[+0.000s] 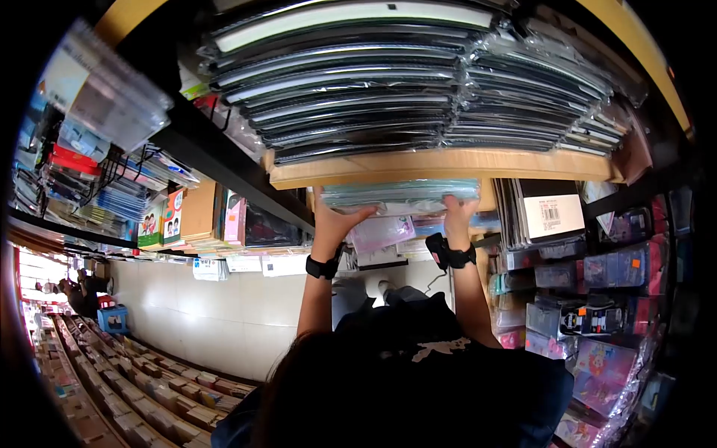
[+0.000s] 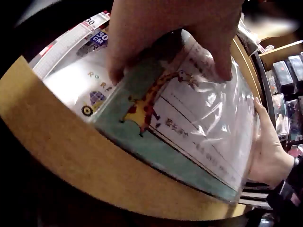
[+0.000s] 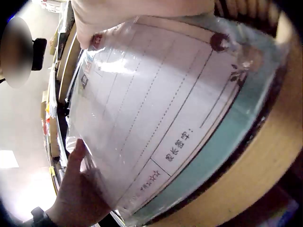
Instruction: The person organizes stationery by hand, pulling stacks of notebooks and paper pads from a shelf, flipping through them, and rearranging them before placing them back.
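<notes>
In the head view a stack of teal, plastic-wrapped booklets [image 1: 399,193] sits just under a wooden shelf edge, with one hand at each end. My left hand [image 1: 336,228] grips the left end, thumb along the near side. At the other end, my right hand [image 1: 458,216] grips it with the thumb in front. The left wrist view shows the top booklet [image 2: 189,127], with a giraffe and printed lines under glossy wrap. My left hand [image 2: 175,28] straddles its edge there, fingers and thumb pointing down. In the right wrist view, the right hand [image 3: 137,14] holds its upper edge.
Over the hands, a wooden shelf [image 1: 448,166] bears rows of dark plastic-wrapped folders [image 1: 351,97]. Right of the hands stand folders with a white barcode label [image 1: 554,216]. A pink pack [image 1: 382,235] lies below the stack. Next to the giraffe booklet is a white tractor-print pack [image 2: 78,85].
</notes>
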The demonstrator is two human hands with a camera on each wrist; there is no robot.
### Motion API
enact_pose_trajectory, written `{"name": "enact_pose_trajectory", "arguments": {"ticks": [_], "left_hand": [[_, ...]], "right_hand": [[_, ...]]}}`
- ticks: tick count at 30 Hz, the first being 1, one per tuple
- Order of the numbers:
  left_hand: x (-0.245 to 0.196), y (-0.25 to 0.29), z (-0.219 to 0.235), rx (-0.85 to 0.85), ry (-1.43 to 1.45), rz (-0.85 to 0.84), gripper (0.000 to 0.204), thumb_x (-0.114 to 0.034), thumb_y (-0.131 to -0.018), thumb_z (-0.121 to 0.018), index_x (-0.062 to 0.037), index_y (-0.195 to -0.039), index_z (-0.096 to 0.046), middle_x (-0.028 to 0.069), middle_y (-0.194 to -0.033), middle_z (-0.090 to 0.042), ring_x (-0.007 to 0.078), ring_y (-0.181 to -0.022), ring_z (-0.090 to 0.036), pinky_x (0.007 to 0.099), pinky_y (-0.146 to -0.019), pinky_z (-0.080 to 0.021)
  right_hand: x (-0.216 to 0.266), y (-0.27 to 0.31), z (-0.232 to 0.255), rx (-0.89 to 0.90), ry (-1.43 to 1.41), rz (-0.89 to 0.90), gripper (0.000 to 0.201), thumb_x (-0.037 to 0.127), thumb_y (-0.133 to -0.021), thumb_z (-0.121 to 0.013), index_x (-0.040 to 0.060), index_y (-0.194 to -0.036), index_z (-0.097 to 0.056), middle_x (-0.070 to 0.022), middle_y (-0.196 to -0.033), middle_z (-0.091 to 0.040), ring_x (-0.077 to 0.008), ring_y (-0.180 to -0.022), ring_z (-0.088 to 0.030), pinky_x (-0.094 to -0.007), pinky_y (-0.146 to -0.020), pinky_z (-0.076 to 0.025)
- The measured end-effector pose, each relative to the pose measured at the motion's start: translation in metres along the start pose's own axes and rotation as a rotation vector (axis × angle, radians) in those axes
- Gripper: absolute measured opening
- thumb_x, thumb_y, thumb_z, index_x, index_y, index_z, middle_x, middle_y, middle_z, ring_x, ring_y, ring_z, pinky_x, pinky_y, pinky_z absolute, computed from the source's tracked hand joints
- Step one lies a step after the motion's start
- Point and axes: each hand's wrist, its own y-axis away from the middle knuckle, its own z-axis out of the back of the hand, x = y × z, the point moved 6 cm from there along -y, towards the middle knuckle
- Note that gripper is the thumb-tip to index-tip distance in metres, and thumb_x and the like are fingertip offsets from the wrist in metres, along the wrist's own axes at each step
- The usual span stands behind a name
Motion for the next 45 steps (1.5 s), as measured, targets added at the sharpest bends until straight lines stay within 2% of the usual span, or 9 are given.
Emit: {"name": "enact_pose_trajectory", "arguments": {"ticks": [13,20,24,25,28,33,36,42,45], "left_hand": [[0.003,-0.012,-0.01,-0.145,0.154,0.117,0.044,-0.002,-0.055,-0.069,-0.0002,-0.09,-0.042,0.0081,-0.084,-0.051,0.0163,-0.073,-0.052,0.0249,-0.063,-0.043],[0.001,-0.008,-0.013,-0.162,0.197,0.089,0.055,-0.002,-0.055,-0.07,0.0008,-0.099,-0.036,0.0088,-0.087,-0.049,0.0168,-0.078,-0.05,0.0258,-0.068,-0.042],[-0.029,0.043,-0.023,-0.253,-0.171,-0.177,0.071,-0.004,-0.052,-0.074,-0.0007,-0.108,-0.03,0.0092,-0.101,-0.04,0.0175,-0.091,-0.043,0.0269,-0.074,-0.039],[-0.031,0.06,-0.033,-0.264,0.226,0.034,0.071,-0.005,-0.053,-0.073,-0.0007,-0.108,-0.028,0.0094,-0.1,-0.041,0.018,-0.093,-0.041,0.0281,-0.078,-0.037],[-0.006,0.106,-0.041,-0.124,0.173,0.333,0.058,-0.008,-0.063,-0.066,0.0001,-0.107,-0.029,0.0106,-0.102,-0.043,0.0182,-0.092,-0.043,0.0273,-0.077,-0.037],[0.0,0.123,-0.045,0.21,0.214,0.464,0.049,-0.012,-0.07,-0.061,0.0041,-0.107,-0.033,0.0123,-0.098,-0.047,0.0183,-0.089,-0.046,0.0269,-0.076,-0.038],[0.009,0.137,-0.058,0.275,0.262,0.543,0.051,-0.017,-0.071,-0.06,0.0046,-0.108,-0.031,0.015,-0.098,-0.047,0.0187,-0.089,-0.046,0.027,-0.076,-0.038],[-0.038,0.15,-0.096,0.467,-0.318,0.596,0.054,-0.03,-0.07,-0.06,0.0048,-0.097,-0.029,0.0239,-0.09,-0.047,0.0265,-0.084,-0.05,0.0316,-0.073,-0.04],[-0.068,0.161,-0.141,0.695,-0.024,0.546,0.063,-0.029,-0.067,-0.064,0.0031,-0.106,-0.026,0.0195,-0.088,-0.046,0.0221,-0.083,-0.048,0.03,-0.064,-0.041]], "right_hand": [[-0.014,-0.031,-0.007,-0.063,0.221,-0.026,0.026,0.011,-0.063,-0.063,-0.0016,-0.081,-0.049,-0.0034,-0.072,-0.052,-0.0119,-0.066,-0.049,-0.025,-0.061,-0.04],[-0.021,-0.034,0.005,-0.101,0.309,-0.06,0.026,0.013,-0.064,-0.063,-0.0026,-0.082,-0.051,-0.0045,-0.072,-0.054,-0.0113,-0.065,-0.05,-0.0244,-0.06,-0.04],[-0.001,-0.028,0.016,-0.023,0.212,0.144,0.029,0.014,-0.065,-0.063,-0.0019,-0.086,-0.051,-0.005,-0.076,-0.055,-0.0111,-0.066,-0.05,-0.0236,-0.061,-0.041],[0.015,-0.022,0.014,0.017,0.277,0.116,0.029,0.012,-0.066,-0.062,-0.0013,-0.089,-0.051,-0.0049,-0.077,-0.055,-0.0107,-0.067,-0.05,-0.0227,-0.062,-0.04],[0.048,-0.002,0.005,0.159,0.414,-0.084,0.029,0.006,-0.068,-0.059,-0.0008,-0.095,-0.05,-0.0058,-0.079,-0.056,-0.0096,-0.07,-0.05,-0.0211,-0.064,-0.04],[0.037,0.047,0.05,0.168,0.717,-0.18,0.031,0.015,-0.072,-0.058,-0.0044,-0.094,-0.051,-0.0074,-0.08,-0.056,-0.011,-0.075,-0.05,-0.0228,-0.068,-0.039],[0.003,0.074,0.093,0.119,0.606,-0.419,0.035,0.024,-0.075,-0.056,-0.006,-0.093,-0.051,-0.0083,-0.082,-0.056,-0.0128,-0.078,-0.05,-0.0238,-0.069,-0.039],[-0.021,0.098,0.125,-0.022,0.246,-0.926,0.044,0.043,-0.075,-0.05,0.0006,-0.086,-0.047,-0.0068,-0.072,-0.051,-0.0131,-0.061,-0.048,-0.0244,-0.052,-0.04],[-0.033,0.109,0.114,0.18,-0.168,-1.054,0.045,0.044,-0.075,-0.049,0.001,-0.087,-0.046,-0.0068,-0.073,-0.051,-0.0147,-0.063,-0.048,-0.0252,-0.054,-0.04]]}}
